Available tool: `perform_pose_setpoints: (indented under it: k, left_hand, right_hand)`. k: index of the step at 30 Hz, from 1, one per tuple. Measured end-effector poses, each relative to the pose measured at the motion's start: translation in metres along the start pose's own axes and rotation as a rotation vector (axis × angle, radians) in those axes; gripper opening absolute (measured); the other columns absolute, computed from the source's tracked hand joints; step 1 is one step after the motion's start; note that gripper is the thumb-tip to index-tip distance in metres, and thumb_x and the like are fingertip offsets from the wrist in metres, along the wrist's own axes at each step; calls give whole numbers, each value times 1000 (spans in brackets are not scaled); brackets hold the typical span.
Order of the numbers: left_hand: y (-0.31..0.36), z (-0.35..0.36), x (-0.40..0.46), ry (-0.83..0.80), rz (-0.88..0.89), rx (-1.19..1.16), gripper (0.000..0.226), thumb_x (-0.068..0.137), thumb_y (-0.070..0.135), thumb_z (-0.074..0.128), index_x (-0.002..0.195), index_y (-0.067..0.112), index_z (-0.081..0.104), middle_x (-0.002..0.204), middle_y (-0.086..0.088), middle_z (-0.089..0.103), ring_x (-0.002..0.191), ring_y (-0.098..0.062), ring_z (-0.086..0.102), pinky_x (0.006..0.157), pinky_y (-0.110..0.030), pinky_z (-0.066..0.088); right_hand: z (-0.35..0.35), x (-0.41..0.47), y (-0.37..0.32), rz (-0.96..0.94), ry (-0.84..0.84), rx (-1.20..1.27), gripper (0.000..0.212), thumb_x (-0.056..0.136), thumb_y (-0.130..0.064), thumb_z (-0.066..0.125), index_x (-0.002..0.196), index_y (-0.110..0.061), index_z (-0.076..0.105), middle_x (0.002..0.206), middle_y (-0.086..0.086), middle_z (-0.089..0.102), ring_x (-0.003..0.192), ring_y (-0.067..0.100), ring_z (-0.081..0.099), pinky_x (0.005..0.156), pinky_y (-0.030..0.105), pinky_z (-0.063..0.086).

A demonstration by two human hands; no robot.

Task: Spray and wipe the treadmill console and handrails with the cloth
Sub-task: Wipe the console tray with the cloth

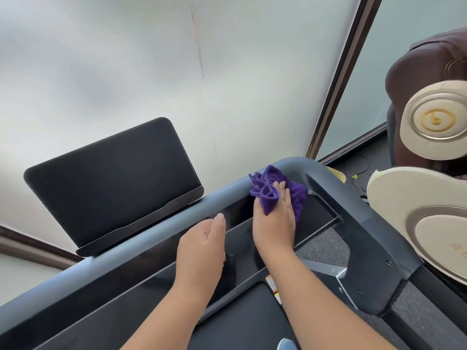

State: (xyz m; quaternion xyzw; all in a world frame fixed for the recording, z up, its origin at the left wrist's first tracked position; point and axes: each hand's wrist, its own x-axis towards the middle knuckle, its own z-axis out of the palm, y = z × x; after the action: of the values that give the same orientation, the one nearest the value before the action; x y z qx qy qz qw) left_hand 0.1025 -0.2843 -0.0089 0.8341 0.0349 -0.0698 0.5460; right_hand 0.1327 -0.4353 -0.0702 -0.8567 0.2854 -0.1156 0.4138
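A purple cloth (298,195) is bunched under my right hand (274,221), which presses it against the right end of the treadmill's dark console panel (242,238), just below the grey front handrail (161,223). My left hand (202,246) hovers over the middle of the console panel, fingers loosely curled, holding nothing. The black screen (111,180) stands tilted behind the handrail at the left. The right handrail (364,221) curves back toward me. No spray bottle shows.
A frosted glass wall (126,59) stands right behind the treadmill, with a brown frame post (338,79) at the right. A beige and brown massage chair (429,122) sits close beside the right handrail. A cable (353,178) lies on the grey carpet.
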Motion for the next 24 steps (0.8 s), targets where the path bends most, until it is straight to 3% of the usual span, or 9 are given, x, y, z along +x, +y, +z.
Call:
perform_pose_setpoints:
  k: [5, 11, 16, 18, 20, 22, 24]
  left_hand:
    - [-2, -4, 1, 20, -21, -28, 57, 103, 50, 43, 73, 3, 32, 56, -5, 43, 53, -17, 38, 61, -35, 35]
    - [2, -1, 8, 33, -36, -33, 58, 89, 58, 39, 74, 2, 31, 59, -8, 40, 54, -19, 38, 61, -35, 35]
    - [10, 10, 15, 17, -45, -65, 59, 89, 61, 37, 71, 4, 30, 62, -12, 37, 59, -22, 35, 63, -41, 36]
    - [16, 10, 28, 42, -87, -33, 52, 87, 58, 36, 67, 10, 32, 62, -13, 41, 61, -27, 39, 64, -47, 39]
    - [24, 9, 44, 47, -176, -27, 37, 89, 41, 37, 68, 11, 36, 57, -11, 47, 59, -29, 48, 65, -47, 43]
    - [34, 6, 56, 57, -256, -48, 25, 86, 26, 38, 67, 9, 40, 49, -6, 47, 56, -28, 49, 65, -44, 42]
    - [42, 6, 64, 50, -246, -36, 29, 86, 30, 39, 65, 10, 42, 55, -8, 51, 59, -31, 51, 66, -47, 50]
  right_hand:
    - [-23, 62, -10, 90, 59, 104, 67, 107, -40, 46, 166, -20, 20, 175, 1, 9, 162, 23, 8, 129, 49, 18]
    - [-2, 41, -26, -309, -184, -101, 64, 107, -42, 50, 164, -23, 27, 173, -7, 16, 161, 15, 4, 128, 31, -1]
    - [-18, 11, 19, -192, -110, 16, 60, 105, -39, 53, 162, -33, 34, 171, -14, 23, 158, 4, 13, 130, 39, 15]
    - [-29, 5, 28, -36, -116, 191, 47, 102, -39, 58, 149, -34, 51, 158, -14, 46, 147, 7, 38, 125, 39, 29]
    - [-39, 1, 26, 143, -111, 426, 19, 101, -42, 60, 107, -25, 64, 114, -7, 66, 110, 15, 58, 108, 40, 46]
    - [-48, -3, 19, 237, -52, 613, 23, 104, -36, 60, 86, -21, 59, 87, 0, 61, 87, 21, 58, 90, 39, 49]
    - [-54, -4, 12, 281, 14, 727, 20, 105, -30, 59, 85, -27, 60, 85, -1, 62, 82, 17, 59, 85, 34, 49]
